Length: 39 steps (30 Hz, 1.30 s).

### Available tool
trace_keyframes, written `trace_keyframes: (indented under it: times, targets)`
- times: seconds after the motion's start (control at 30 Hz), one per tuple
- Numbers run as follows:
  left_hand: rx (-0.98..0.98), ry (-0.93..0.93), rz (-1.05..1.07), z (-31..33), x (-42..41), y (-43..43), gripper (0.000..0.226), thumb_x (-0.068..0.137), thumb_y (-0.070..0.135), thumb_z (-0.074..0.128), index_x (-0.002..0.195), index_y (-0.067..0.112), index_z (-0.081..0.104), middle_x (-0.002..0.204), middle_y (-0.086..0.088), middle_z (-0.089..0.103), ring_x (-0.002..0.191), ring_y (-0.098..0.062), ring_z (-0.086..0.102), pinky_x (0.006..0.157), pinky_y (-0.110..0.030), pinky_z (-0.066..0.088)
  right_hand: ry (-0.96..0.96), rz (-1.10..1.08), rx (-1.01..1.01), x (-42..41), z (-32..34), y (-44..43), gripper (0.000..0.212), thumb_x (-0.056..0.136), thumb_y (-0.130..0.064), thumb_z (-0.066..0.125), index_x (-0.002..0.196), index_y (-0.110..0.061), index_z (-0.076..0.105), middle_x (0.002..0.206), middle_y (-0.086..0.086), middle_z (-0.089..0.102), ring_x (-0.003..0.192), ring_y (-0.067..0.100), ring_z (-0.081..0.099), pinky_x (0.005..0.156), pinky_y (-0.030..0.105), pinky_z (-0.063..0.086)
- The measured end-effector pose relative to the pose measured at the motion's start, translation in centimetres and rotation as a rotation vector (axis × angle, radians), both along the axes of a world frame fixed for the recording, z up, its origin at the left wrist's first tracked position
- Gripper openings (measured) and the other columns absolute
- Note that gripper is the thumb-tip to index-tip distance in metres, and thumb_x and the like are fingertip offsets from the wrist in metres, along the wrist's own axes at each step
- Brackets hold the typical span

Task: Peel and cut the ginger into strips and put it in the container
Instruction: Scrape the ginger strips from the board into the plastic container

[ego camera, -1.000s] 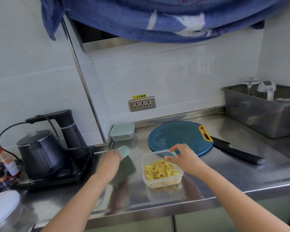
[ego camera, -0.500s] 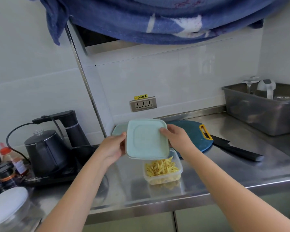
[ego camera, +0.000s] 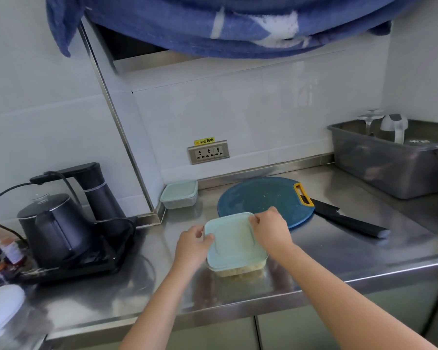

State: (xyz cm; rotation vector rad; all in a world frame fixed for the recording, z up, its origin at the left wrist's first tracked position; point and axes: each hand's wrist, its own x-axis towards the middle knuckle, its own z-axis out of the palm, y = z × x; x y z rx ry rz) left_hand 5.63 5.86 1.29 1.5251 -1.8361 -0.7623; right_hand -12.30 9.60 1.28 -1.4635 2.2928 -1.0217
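Note:
A clear plastic container [ego camera: 238, 270] with yellow ginger strips inside stands on the steel counter near the front edge. A pale green lid [ego camera: 234, 239] lies on top of it. My left hand [ego camera: 194, 245] grips the lid's left edge with curled fingers and thumb. My right hand [ego camera: 269, 227] grips the lid's far right corner the same way. Behind the container lies the round blue cutting board [ego camera: 261, 198] with a yellow handle slot. A black knife [ego camera: 349, 221] rests to the board's right.
A second lidded container [ego camera: 179, 194] sits by the wall. A black kettle [ego camera: 53, 228] on its base with a cord stands at the left, with jars [ego camera: 0, 258] beyond. A grey tub [ego camera: 390, 160] with glassware is at the back right. A blue cloth hangs overhead.
The left hand picked the lid up off the counter, both hands raised it over the container, and now it sits down on the container with both hands on its edges.

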Motion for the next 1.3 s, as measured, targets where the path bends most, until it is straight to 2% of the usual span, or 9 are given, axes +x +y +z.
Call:
trace_keyframes:
  times: [0.17,0.3,0.47,0.63,0.83,0.93,1.03,1.17,1.3]
  targets:
    - [-0.004,-0.08,-0.052,-1.2,-0.7,-0.6,0.034,0.097,0.02,0.049,0.13,0.012,0.052,0.128,-0.005,0.056,0.112,-0.021,0.055,0.084,-0.021,0.036,0.093,0.028,0.078,-0.4,-0.8,-0.8,0.038,0.103,-0.022,0.032,0.098,-0.004,0.064,0.113,0.011,0.048,0.075,0.021,0.052,0.072,0.028,0.045]
    - [0.007,-0.044,-0.088,-2.0,-1.1,-1.2,0.032,0.098,0.013,0.042,0.126,0.015,0.058,0.122,-0.001,0.062,0.109,-0.02,0.056,0.083,-0.022,0.038,0.136,0.073,0.104,-0.7,-1.6,-1.6,0.03,0.101,-0.015,0.031,0.092,-0.011,0.059,0.095,0.007,0.056,0.08,0.022,0.052,0.071,0.029,0.043]
    - [0.093,0.145,-0.083,-2.5,-0.9,-1.8,0.036,0.092,0.004,0.043,0.093,0.031,0.067,0.102,0.0,0.068,0.101,-0.025,0.062,0.091,-0.039,0.048,0.051,0.054,0.106,-1.0,-2.4,-2.3,0.029,0.1,-0.016,0.031,0.105,-0.008,0.058,0.102,0.009,0.061,0.088,0.024,0.056,0.074,0.031,0.044]
    - [0.04,0.072,-0.075,-3.5,-1.0,-2.0,0.033,0.095,0.014,0.04,0.116,0.025,0.063,0.109,-0.007,0.059,0.1,-0.023,0.057,0.093,-0.04,0.045,0.026,0.122,0.137,-0.9,-2.5,-2.4,0.042,0.099,-0.014,0.028,0.133,-0.024,0.049,0.118,0.009,0.061,0.104,0.03,0.058,0.078,0.032,0.043]
    - [0.088,0.074,-0.106,-2.5,-1.0,-2.3,0.034,0.087,0.014,0.041,0.105,0.027,0.067,0.105,-0.012,0.064,0.096,-0.027,0.06,0.087,-0.042,0.049,-0.012,0.107,0.116,-1.3,-2.2,-2.8,0.035,0.097,-0.016,0.031,0.117,-0.018,0.06,0.11,0.009,0.065,0.096,0.029,0.058,0.078,0.033,0.047]
    - [-0.01,-0.137,-0.049,-2.2,-1.6,-1.6,0.037,0.097,0.01,0.035,0.126,0.018,0.056,0.119,-0.014,0.054,0.101,-0.025,0.053,0.083,-0.029,0.039,0.015,0.088,0.115,-1.1,-2.2,-2.7,0.035,0.097,-0.015,0.03,0.116,-0.016,0.059,0.108,0.01,0.065,0.096,0.029,0.059,0.078,0.034,0.047]
    - [-0.271,-0.427,-0.023,-2.0,-2.1,0.3,0.042,0.101,0.017,0.034,0.142,0.008,0.04,0.141,-0.012,0.039,0.129,-0.027,0.036,0.106,-0.03,0.027,0.026,0.082,0.129,-0.9,-2.1,-2.7,0.035,0.096,-0.013,0.03,0.117,-0.016,0.058,0.107,0.01,0.064,0.095,0.029,0.058,0.076,0.033,0.046]
    - [-0.514,-0.609,-0.267,-2.8,-3.3,3.4,0.061,0.1,0.048,0.019,0.118,0.013,0.065,0.122,-0.007,0.063,0.116,-0.025,0.057,0.107,-0.048,0.029,0.0,0.084,0.129,-1.2,-2.2,-2.3,0.035,0.096,-0.015,0.029,0.116,-0.016,0.058,0.109,0.012,0.062,0.096,0.032,0.056,0.077,0.034,0.045]
    - [-0.404,-0.796,-0.37,-3.2,-2.4,3.8,0.076,0.077,0.075,0.025,0.118,0.025,0.066,0.119,-0.006,0.066,0.107,-0.02,0.065,0.093,-0.046,0.048,0.066,0.131,0.143,-1.0,-2.1,-2.5,0.032,0.095,-0.014,0.031,0.113,-0.013,0.058,0.106,0.012,0.064,0.089,0.03,0.054,0.071,0.032,0.041]
